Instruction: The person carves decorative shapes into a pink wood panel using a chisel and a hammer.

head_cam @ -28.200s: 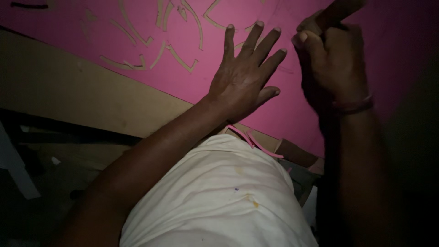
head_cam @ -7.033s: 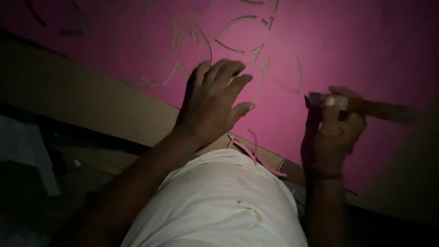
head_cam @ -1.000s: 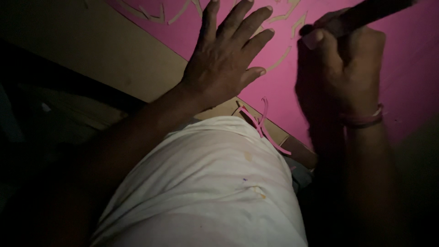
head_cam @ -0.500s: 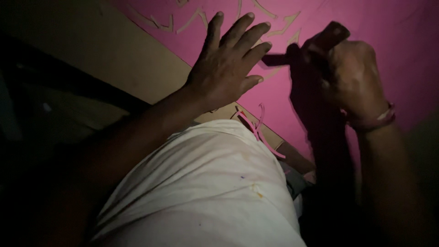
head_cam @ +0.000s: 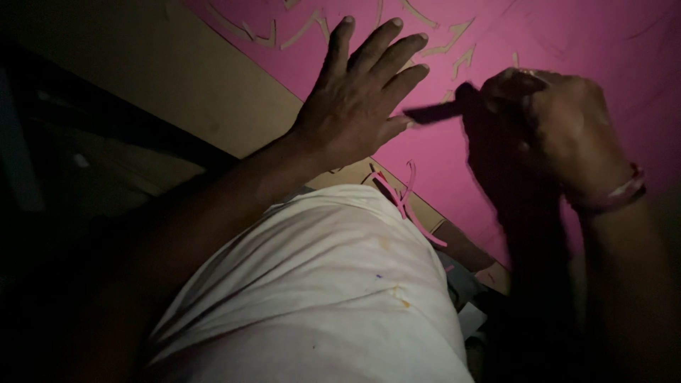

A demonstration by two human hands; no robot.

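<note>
A pink sheet (head_cam: 582,35) lies over a brown board (head_cam: 177,78), with several pale curved cut-outs in its upper part. My left hand (head_cam: 358,99) presses flat on the sheet, fingers spread. My right hand (head_cam: 560,131) is closed around a dark tool (head_cam: 436,112), perhaps a cutting knife, whose tip points left toward my left hand's fingers and lies just above the sheet. A pink band circles my right wrist.
My knee in white cloth (head_cam: 319,284) fills the lower middle. Thin pink offcut strips (head_cam: 408,202) hang at the sheet's near edge. The left side is dark, with dim flat boards (head_cam: 106,170) below the brown board.
My right hand has turned the tool from pointing up and right to pointing left, and lowered it toward the sheet near my left hand. The left hand stays pressed flat.
</note>
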